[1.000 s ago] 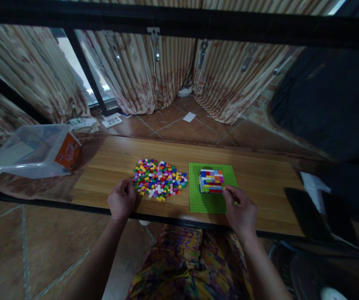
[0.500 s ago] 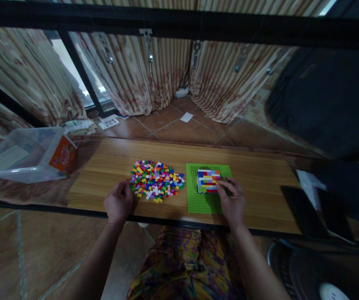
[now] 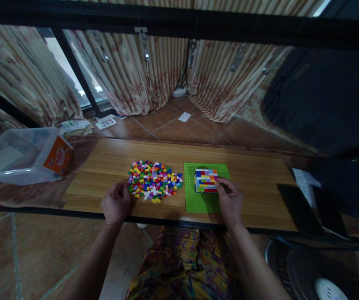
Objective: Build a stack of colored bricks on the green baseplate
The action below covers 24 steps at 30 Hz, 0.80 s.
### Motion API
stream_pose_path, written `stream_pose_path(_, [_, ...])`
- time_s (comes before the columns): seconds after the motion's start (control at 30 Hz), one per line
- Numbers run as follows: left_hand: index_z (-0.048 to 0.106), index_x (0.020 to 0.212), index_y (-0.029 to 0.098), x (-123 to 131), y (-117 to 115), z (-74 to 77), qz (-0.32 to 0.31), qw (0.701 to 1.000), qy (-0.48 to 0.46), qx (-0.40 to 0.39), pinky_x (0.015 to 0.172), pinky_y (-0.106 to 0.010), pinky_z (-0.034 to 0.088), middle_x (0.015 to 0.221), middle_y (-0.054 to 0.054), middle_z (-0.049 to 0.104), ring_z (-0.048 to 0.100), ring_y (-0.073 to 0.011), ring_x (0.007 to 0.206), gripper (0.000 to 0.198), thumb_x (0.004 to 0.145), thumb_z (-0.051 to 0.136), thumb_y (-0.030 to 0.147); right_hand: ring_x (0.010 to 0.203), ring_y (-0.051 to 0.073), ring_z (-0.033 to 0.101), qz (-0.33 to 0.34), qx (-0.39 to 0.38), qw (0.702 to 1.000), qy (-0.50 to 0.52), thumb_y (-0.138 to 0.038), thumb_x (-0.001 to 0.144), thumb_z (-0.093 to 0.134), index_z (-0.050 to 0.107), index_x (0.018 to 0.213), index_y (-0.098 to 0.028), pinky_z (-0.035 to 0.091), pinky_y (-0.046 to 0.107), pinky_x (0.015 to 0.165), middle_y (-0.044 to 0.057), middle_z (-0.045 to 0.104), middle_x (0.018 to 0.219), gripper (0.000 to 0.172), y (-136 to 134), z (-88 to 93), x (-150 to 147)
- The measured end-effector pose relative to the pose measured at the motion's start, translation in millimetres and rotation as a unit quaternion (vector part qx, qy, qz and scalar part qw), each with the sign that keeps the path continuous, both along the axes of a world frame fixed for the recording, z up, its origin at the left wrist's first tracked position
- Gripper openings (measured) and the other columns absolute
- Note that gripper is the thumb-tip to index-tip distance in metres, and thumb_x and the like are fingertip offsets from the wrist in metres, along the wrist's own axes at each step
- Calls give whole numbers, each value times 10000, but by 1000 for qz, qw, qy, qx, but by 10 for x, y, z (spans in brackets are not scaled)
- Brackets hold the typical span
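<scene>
A heap of small loose coloured bricks (image 3: 154,181) lies in the middle of a wooden table (image 3: 260,183). To its right a green baseplate (image 3: 203,200) carries a multicoloured block of stacked bricks (image 3: 206,180). My right hand (image 3: 229,200) rests on the baseplate, its curled fingertips pressed against the right side of the stacked block. My left hand (image 3: 115,203) sits at the left edge of the loose heap, fingers curled together; whether it holds a brick is hidden.
A clear plastic bin (image 3: 17,156) with an orange box (image 3: 57,155) stands at the table's left end. Dark flat objects (image 3: 310,210) lie at the right end. A black bar crosses overhead. Curtains and a tiled floor lie behind.
My right hand has moved up from the front of the baseplate to the right side of the stacked block. My left hand has stayed by the heap.
</scene>
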<state>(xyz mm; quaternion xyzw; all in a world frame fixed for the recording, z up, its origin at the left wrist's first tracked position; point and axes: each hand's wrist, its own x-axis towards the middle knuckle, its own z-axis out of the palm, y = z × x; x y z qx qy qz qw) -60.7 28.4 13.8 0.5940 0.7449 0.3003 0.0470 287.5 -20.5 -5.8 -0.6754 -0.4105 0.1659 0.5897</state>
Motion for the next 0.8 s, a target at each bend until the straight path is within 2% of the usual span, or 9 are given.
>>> stream_pose_path(0.3, [693,919,222,-4,5,-16,1,1000,-13,3,642,-257,416,846,-51,712,641,-184,778,234,845,499,327,880,210,649,-12,-6,998,66,-376,765,632,711,922,-168,494,405,856,95,718,957,272,54,46,-123])
stream_pose_path(0.47, [692,922,217,9,-3,-7,0,1000,-11,3,644,-255,417,839,-47,710,642,-179,774,243,852,487,328,842,204,661,3,10,998,69,-420,777,646,678,1028,-159,526,388,802,104,713,964,364,-7,51,-113])
stream_pose_path(0.57, [693,924,216,15,-6,-9,0,1000,-14,0,670,-261,426,867,-50,718,648,-182,798,241,853,488,322,851,204,646,-39,14,999,11,-424,791,640,671,1048,-157,528,375,778,110,693,981,372,-94,94,-104])
stream_pose_path(0.67, [693,922,217,13,-6,-25,3,1000,-10,0,688,-264,431,897,-50,722,650,-184,821,238,857,489,320,834,191,622,-60,19,995,-80,-402,820,617,687,997,-173,521,341,741,97,667,973,298,-188,217,-189])
stream_pose_path(0.73, [695,918,217,10,-5,-38,4,1000,-10,-1,685,-261,432,886,-50,719,648,-181,816,239,860,489,323,826,182,616,-26,24,992,-120,-373,852,590,694,964,-190,516,329,739,81,665,954,238,-242,311,-325])
stream_pose_path(0.8, [697,916,216,8,-4,-48,4,1000,-10,-3,676,-256,430,862,-50,714,645,-177,802,238,862,492,326,848,183,621,46,17,989,-140,-341,881,559,695,948,-214,514,333,762,66,673,949,198,-280,373,-505])
